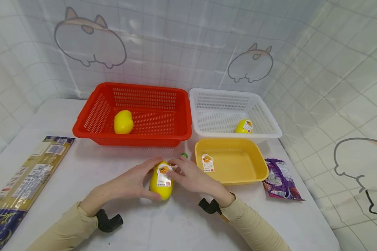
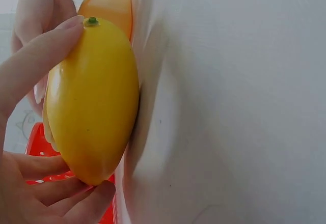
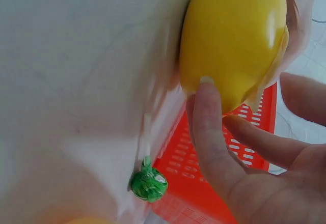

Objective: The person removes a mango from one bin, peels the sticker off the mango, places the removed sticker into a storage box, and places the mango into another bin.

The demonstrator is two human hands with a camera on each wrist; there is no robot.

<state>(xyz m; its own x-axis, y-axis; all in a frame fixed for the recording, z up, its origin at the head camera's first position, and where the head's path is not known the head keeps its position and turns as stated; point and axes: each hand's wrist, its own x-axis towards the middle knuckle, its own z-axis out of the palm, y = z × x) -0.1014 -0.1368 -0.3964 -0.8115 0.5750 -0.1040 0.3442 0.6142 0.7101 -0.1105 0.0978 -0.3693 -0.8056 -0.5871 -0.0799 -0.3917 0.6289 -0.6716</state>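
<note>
On a white tabletop (image 1: 182, 223) before a cat-printed tiled backdrop (image 1: 188, 45), both hands' fingers (image 1: 150, 164) curl around a labelled yellow mango (image 1: 161, 179) lying near the red basket (image 1: 91, 115).

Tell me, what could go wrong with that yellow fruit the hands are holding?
The yellow fruit is smooth and rounded, so it might roll across the table if the left hand and right hand let go. Its sticker could tear under the fingers. The small green ball nearby might get knocked away.
</note>
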